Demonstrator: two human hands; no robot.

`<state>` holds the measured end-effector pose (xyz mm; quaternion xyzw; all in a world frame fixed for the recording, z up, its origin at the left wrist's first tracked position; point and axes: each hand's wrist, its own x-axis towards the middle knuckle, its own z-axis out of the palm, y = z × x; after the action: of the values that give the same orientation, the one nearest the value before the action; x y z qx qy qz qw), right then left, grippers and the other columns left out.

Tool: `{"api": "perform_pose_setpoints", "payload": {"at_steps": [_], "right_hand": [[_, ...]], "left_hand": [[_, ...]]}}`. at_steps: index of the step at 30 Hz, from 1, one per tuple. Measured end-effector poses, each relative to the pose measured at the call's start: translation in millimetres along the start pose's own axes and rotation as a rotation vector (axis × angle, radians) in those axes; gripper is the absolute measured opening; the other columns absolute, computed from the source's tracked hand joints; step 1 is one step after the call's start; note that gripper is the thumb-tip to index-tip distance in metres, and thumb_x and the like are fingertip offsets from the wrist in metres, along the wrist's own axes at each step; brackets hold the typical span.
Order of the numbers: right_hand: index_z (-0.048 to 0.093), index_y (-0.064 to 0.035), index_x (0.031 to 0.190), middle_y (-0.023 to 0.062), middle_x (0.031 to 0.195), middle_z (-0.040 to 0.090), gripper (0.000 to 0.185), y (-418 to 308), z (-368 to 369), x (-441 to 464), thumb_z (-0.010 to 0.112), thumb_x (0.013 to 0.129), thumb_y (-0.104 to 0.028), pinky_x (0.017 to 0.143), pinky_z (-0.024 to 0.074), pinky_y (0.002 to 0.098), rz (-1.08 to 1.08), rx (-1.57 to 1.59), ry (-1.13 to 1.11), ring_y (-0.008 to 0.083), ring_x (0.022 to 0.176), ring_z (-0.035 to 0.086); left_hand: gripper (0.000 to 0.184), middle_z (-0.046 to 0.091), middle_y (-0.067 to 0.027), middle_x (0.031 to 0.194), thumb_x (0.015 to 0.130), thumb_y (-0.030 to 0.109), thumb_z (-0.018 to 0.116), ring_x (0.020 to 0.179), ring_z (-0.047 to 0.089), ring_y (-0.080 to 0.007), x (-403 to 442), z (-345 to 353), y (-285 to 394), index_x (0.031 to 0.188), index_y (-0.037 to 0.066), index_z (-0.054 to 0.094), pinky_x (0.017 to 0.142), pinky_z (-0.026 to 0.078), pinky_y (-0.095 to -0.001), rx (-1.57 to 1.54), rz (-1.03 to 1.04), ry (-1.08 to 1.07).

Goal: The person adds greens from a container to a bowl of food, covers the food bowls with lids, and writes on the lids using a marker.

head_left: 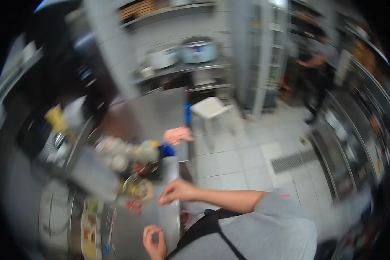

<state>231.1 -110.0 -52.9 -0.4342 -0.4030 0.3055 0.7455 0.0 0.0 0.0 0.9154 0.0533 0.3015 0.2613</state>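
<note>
My right hand (177,191) is over the steel counter (149,216), near its edge. Its fingers are pinched together, and whatever may be between them is too small or blurred to make out. Lower down, my left hand (154,241) hovers above the same counter with fingers loosely curled and apart from the thumb, nothing visible in it. Closest to the hands on the counter is a red item (134,207), perhaps scissors handles. Behind it stands a bowl-like container (134,187) with yellowish contents, blurred.
Several blurred jars or bags (117,154) crowd the counter, with a pink cloth (177,135) farther along. A narrow tray of food compartments (90,229) lies at left. Beyond are a white stool (211,107), cookers (198,50) on a shelf, a floor drain (293,162) and another person (321,65).
</note>
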Motion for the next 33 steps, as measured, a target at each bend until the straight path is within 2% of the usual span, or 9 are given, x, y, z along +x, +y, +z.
{"api": "perform_pose_setpoints", "payload": {"at_steps": [2, 3, 7, 11, 15, 19, 21, 25, 33], "right_hand": [[0.071, -0.0029, 0.089, 0.0055, 0.083, 0.069, 0.018, -12, 2, -11, 0.069, 0.081, -0.019, 0.068, 0.0502, 0.0239, 0.006, 0.001, -0.153, 0.0089, 0.072, 0.063], [0.070, -0.0004, 0.091, 0.0076, 0.086, 0.069, 0.017, -19, -48, 98, 0.067, 0.083, -0.015, 0.070, 0.0517, 0.0255, 0.032, -0.179, -0.230, 0.0108, 0.074, 0.064], [0.064, 0.0010, 0.083, 0.0125, 0.084, 0.068, 0.012, -2, -95, 97, 0.068, 0.082, -0.011, 0.076, 0.0543, 0.0286, 0.200, -0.044, -0.147, 0.0177, 0.078, 0.066], [0.066, 0.0029, 0.092, 0.0083, 0.084, 0.068, 0.026, 11, -101, 181, 0.069, 0.082, -0.020, 0.073, 0.0507, 0.0261, 0.062, -0.195, -0.240, 0.0111, 0.078, 0.062], [0.071, 0.0000, 0.087, 0.0053, 0.076, 0.068, 0.024, 30, -100, 274, 0.072, 0.078, -0.023, 0.060, 0.0456, 0.0240, -0.084, -0.374, -0.260, 0.0068, 0.066, 0.058], [0.072, -0.0039, 0.086, 0.0101, 0.075, 0.068, 0.023, 78, -87, 373, 0.073, 0.073, -0.023, 0.060, 0.0480, 0.0294, -0.235, -0.361, -0.275, 0.0143, 0.065, 0.062], [0.072, -0.0053, 0.086, 0.0122, 0.074, 0.068, 0.024, 86, -79, 405, 0.074, 0.070, -0.024, 0.063, 0.0497, 0.0318, -0.269, -0.519, -0.316, 0.0200, 0.068, 0.065], [0.072, -0.0050, 0.078, 0.0135, 0.074, 0.068, 0.018, 119, -60, 447, 0.073, 0.067, -0.019, 0.064, 0.0512, 0.0330, -0.345, -0.559, -0.377, 0.0223, 0.071, 0.067], [0.072, -0.0092, 0.078, 0.0132, 0.073, 0.067, 0.014, 162, -29, 492, 0.073, 0.067, -0.018, 0.063, 0.0513, 0.0345, -0.198, -0.350, -0.464, 0.0253, 0.070, 0.067]], "left_hand": [[0.009, 0.058, -0.0123, 0.082, 0.073, -0.006, 0.060, 0.078, 0.058, -0.0236, -41, 13, 54, 0.080, -0.001, 0.060, 0.073, 0.045, -0.0306, 0.077, -0.066, 0.160], [0.009, 0.058, -0.0118, 0.082, 0.074, -0.006, 0.060, 0.078, 0.058, -0.0227, 30, 54, -3, 0.080, -0.001, 0.060, 0.072, 0.045, -0.0299, -0.031, -0.101, 0.359], [0.008, 0.059, -0.0102, 0.083, 0.076, -0.006, 0.061, 0.077, 0.058, -0.0205, -5, 119, 21, 0.081, 0.000, 0.060, 0.070, 0.045, -0.0282, -0.158, -0.363, 0.403], [0.008, 0.059, -0.0098, 0.083, 0.077, -0.005, 0.062, 0.077, 0.057, -0.0202, -14, 135, 12, 0.082, 0.000, 0.060, 0.070, 0.044, -0.0282, -0.048, -0.489, 0.509], [0.009, 0.059, -0.0104, 0.082, 0.075, -0.007, 0.062, 0.077, 0.058, -0.0218, -39, 153, 12, 0.080, 0.001, 0.060, 0.070, 0.045, -0.0286, 0.043, -0.649, 0.661], [0.005, 0.054, -0.0086, 0.080, 0.079, -0.005, 0.058, 0.078, 0.055, -0.0189, -45, 156, 19, 0.080, 0.000, 0.056, 0.073, 0.044, -0.0276, 0.018, -0.794, 0.814], [0.007, 0.054, -0.0091, 0.096, 0.089, 0.006, 0.056, 0.091, 0.050, -0.0158, -29, 146, 42, 0.090, 0.000, 0.053, 0.085, 0.040, -0.0276, 0.139, -0.971, 0.696], [0.006, 0.057, -0.0068, 0.091, 0.088, 0.004, 0.057, 0.086, 0.054, -0.0164, -9, 137, 43, 0.092, 0.000, 0.055, 0.082, 0.042, -0.0263, 0.227, -1.126, 0.637], [0.004, 0.058, -0.0065, 0.093, 0.088, 0.002, 0.057, 0.087, 0.056, -0.0166, 33, 133, 25, 0.092, 0.002, 0.057, 0.080, 0.045, -0.0273, 0.392, -1.187, 0.427]]}}
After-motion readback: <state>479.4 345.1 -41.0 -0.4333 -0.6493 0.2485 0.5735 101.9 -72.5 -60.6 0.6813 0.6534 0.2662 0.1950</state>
